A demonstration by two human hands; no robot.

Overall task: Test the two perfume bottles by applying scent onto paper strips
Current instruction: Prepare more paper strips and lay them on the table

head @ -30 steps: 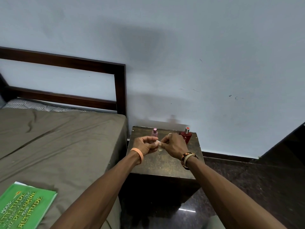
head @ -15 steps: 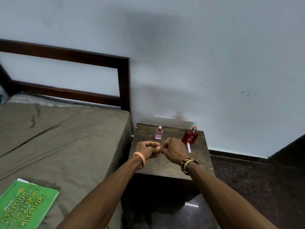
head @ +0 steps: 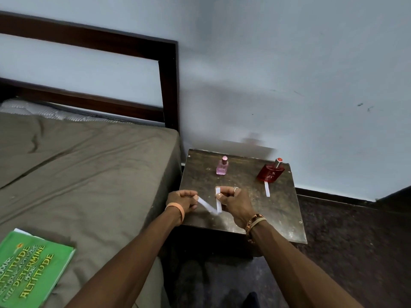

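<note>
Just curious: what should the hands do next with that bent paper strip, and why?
Probably set the bent strip down before the pink bottle: left hand and right hand pinch its ends, and only the red bottle has a flat strip before it.

**Location: home bedroom**

Bed (head: 89, 163) with a brown sheet fills the area left of the left hand (head: 182, 201). Its dark wooden headboard (head: 89, 38) stands against a plain painted wall (head: 289, 63). A small dark bedside table (head: 278, 214) sits under both hands, just beside the bed. A pink perfume bottle (head: 222, 168) and a red perfume bottle (head: 270, 172) stand on it beyond the right hand (head: 235, 203). A green book (head: 29, 270) lies on the bed, left of the left forearm. Dark floor (head: 355, 241) to the right of the right hand.
</note>
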